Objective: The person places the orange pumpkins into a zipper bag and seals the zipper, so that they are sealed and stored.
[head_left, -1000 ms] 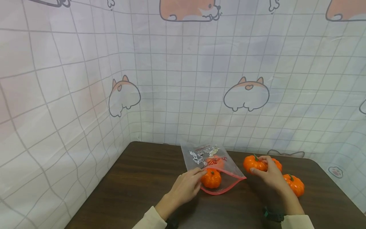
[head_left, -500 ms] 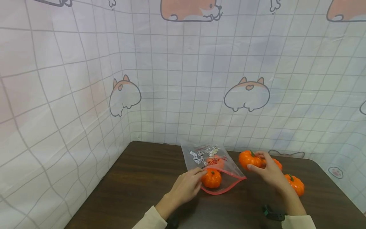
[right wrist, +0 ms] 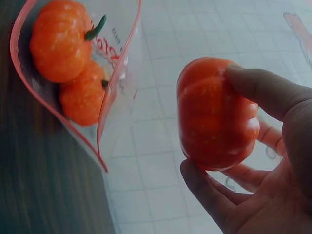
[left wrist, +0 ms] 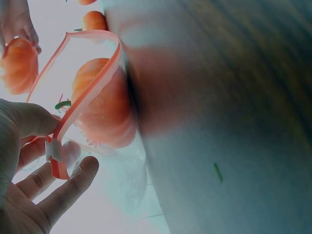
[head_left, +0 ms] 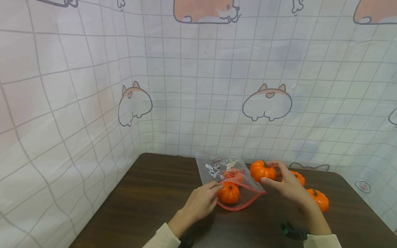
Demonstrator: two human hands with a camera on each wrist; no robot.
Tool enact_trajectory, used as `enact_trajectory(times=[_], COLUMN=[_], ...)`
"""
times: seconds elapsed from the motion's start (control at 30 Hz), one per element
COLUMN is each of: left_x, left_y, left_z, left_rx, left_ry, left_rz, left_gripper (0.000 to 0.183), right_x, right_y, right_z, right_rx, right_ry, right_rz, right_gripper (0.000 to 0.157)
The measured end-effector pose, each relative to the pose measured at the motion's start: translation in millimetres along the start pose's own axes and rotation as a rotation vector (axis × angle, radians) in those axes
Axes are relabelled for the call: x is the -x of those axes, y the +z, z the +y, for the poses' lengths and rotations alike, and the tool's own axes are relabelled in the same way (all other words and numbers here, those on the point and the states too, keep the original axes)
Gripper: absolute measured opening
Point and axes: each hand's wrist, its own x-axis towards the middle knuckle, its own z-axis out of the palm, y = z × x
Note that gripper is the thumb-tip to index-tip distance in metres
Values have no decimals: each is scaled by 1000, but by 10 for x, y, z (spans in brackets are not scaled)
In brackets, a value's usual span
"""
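A clear zip bag (head_left: pixel 208 168) with a red-edged mouth and printed figures lies on the table, its mouth spread toward me. Inside it sit two small orange toy pumpkins, the nearer pumpkin (head_left: pixel 228 193) at the mouth and another pumpkin (right wrist: pixel 84 95) behind it. My left hand (head_left: pixel 201 202) pinches the bag's red edge near the white slider (left wrist: pixel 53 149), seen in the left wrist view. In my right hand (head_left: pixel 287 182) a third pumpkin (head_left: pixel 260 171) is gripped between thumb and fingers, held up just right of the bag and apart from it.
Two more orange pumpkins stand on the right of the dark wooden table (head_left: pixel 149 193): a back pumpkin (head_left: pixel 298 177) partly behind my right hand, and a front pumpkin (head_left: pixel 319 200) beside my forearm. A patterned cloth wall (head_left: pixel 198 103) rises behind and left.
My right hand has carried its pumpkin leftward and slightly up, closer to the bag. The left hand and the bag have stayed in place.
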Motion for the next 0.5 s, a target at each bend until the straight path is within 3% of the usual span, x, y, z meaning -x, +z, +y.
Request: enact_trajectory(times=[0.2, 0.5], left_x=[-4, -11], left_y=[-2, 9], left_z=[3, 2], left_rx=[3, 4], left_ry=[-19, 4], left_rz=[-26, 1], left_gripper=[40, 41], right_x=[14, 21], right_y=[60, 109], right_z=[-125, -269], right_rx=[-61, -84], right_ry=[-28, -44], right_rz=[-48, -101], right_gripper=[63, 65])
